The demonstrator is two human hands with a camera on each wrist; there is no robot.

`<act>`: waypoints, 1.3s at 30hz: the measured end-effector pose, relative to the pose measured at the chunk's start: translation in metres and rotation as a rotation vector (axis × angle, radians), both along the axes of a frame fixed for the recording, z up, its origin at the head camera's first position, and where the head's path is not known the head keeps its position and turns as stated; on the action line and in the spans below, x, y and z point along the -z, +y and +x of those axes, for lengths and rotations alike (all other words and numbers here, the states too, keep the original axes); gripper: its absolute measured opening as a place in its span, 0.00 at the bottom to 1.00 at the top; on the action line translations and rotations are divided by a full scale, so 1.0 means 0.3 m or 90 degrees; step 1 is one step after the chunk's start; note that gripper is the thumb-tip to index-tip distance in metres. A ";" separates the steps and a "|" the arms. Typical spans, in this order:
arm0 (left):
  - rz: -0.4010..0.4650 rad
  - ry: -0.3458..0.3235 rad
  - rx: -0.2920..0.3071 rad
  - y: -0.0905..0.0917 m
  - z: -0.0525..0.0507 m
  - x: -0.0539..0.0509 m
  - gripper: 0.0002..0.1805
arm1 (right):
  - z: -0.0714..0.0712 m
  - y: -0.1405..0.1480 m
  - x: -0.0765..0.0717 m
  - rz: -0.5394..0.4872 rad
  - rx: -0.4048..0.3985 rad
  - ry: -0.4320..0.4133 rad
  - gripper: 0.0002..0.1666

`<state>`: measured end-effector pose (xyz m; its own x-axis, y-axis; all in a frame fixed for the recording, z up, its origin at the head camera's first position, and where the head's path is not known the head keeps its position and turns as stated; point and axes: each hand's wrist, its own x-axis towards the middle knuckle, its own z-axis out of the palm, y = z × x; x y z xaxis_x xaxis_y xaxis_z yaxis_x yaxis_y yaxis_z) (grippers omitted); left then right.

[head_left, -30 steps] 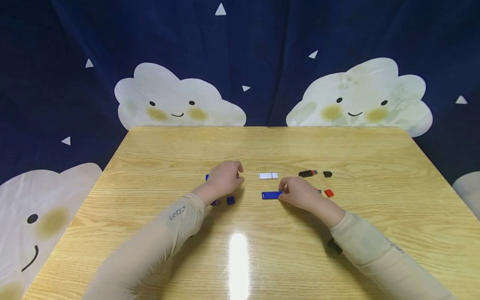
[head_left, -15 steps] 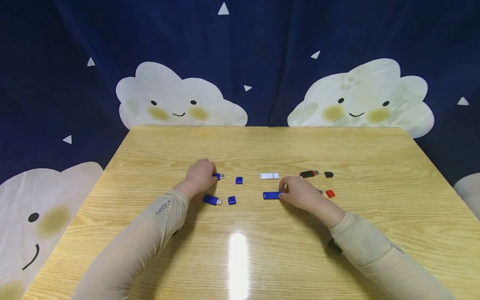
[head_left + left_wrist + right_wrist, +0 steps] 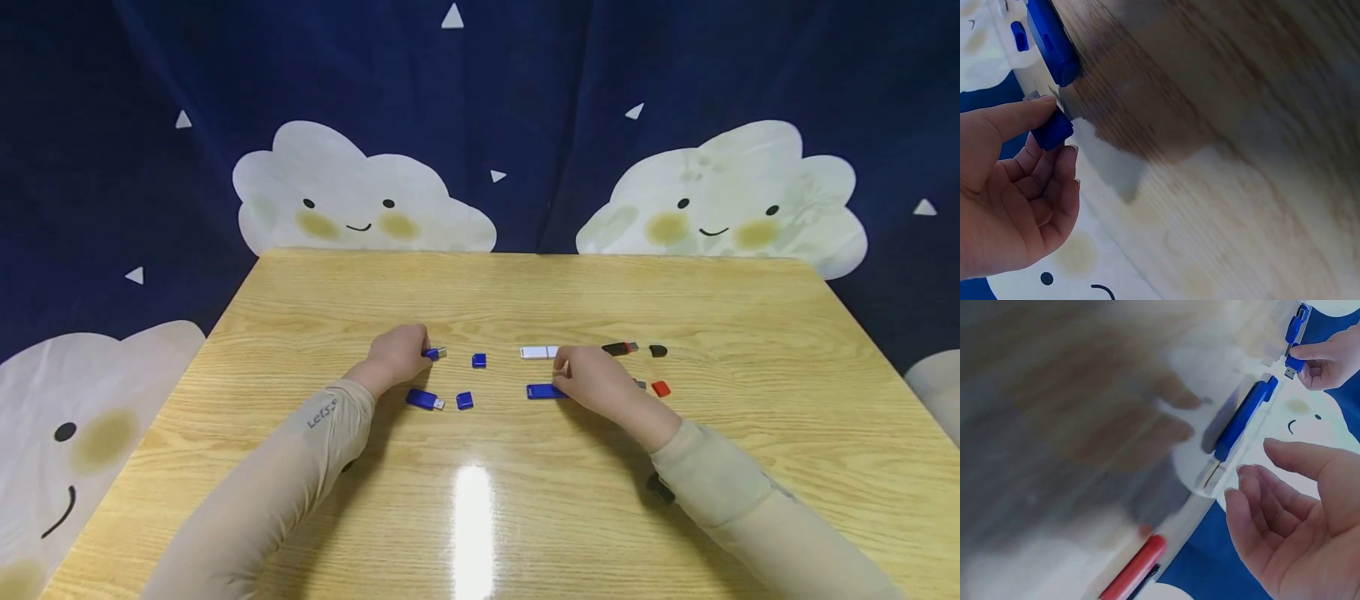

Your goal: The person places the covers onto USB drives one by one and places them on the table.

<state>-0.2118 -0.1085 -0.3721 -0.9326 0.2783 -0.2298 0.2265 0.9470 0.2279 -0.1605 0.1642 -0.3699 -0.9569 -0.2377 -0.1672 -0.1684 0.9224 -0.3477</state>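
Between thumb and fingers, my left hand [image 3: 397, 354] pinches a blue USB stick [image 3: 432, 353] by its body, its metal plug bare and pointing right. In the left wrist view the thumb presses on the blue stick [image 3: 1054, 130]. A second uncapped blue stick [image 3: 422, 399] lies nearer me, with one blue cap [image 3: 465, 401] beside it and another blue cap [image 3: 479, 361] farther back. My right hand [image 3: 596, 379] hovers over the right end of a capped blue stick [image 3: 542, 391]; in the right wrist view the fingers of this hand [image 3: 1297, 519] are loosely bent with nothing between them.
A white stick [image 3: 536, 352] lies behind the capped blue one. Farther right are a black stick [image 3: 617, 348], a black cap [image 3: 657, 351] and a red cap [image 3: 661, 388]. A red stick [image 3: 1132, 569] shows in the right wrist view.
My left hand has moved left from above the blue pieces to the rear blue stick, which now tilts slightly in its grip. My right hand has risen slightly off the capped blue stick.
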 end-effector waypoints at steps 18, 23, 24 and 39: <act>0.012 0.014 0.001 -0.012 0.021 -0.014 0.10 | -0.105 -0.252 -0.001 0.065 -0.067 0.023 0.18; 0.017 0.025 0.006 -0.012 0.025 -0.015 0.09 | -0.130 -0.303 0.016 0.059 -0.068 0.007 0.16; 0.016 0.027 0.006 -0.012 0.026 -0.016 0.09 | -0.135 -0.310 0.020 0.060 -0.068 0.008 0.15; 0.012 0.024 0.001 -0.010 0.033 -0.029 0.07 | -0.178 -0.322 0.038 0.019 -0.056 -0.030 0.11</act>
<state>-0.2020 -0.1115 -0.3634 -0.9400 0.2837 -0.1896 0.2364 0.9422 0.2375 -0.2139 0.0676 -0.3813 -0.9235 -0.3142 -0.2199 -0.2329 0.9150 -0.3293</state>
